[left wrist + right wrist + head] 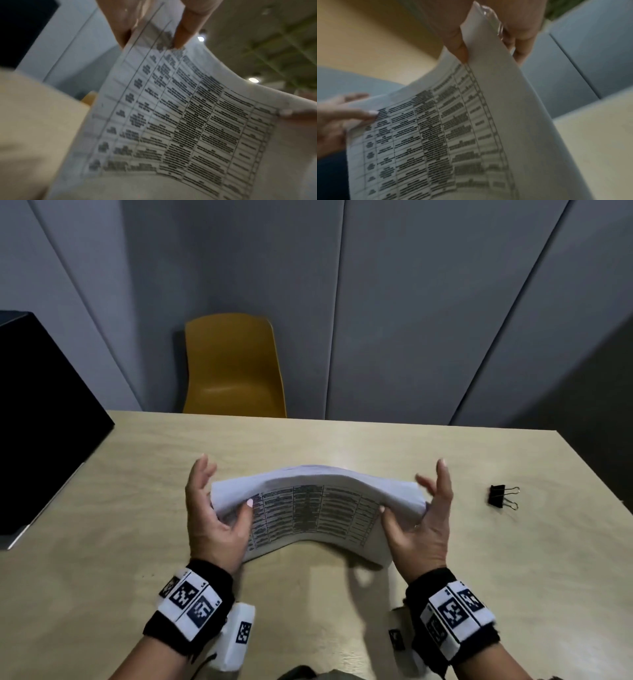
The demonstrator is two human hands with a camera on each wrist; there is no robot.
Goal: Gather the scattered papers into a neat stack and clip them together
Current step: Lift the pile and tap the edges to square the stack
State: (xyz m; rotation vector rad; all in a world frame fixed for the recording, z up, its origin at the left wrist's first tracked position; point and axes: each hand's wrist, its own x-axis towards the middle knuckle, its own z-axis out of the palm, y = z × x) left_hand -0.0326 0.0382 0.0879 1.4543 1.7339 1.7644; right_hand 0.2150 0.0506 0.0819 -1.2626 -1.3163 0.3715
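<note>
A stack of white papers (315,508) printed with a table arches upward over the middle of the wooden table (342,440). My left hand (215,511) pinches its left edge between thumb and fingers, and my right hand (421,515) pinches its right edge the same way. In the left wrist view the printed sheet (180,121) fills the frame with my left hand's fingers (185,33) at its top. The right wrist view shows the sheet (445,135) with my right hand's thumb (457,44) on it. A black binder clip (501,496) lies on the table to the right of my right hand.
A mustard-yellow chair (234,368) stands behind the table's far edge against grey wall panels. A black box (37,419) sits at the table's left end.
</note>
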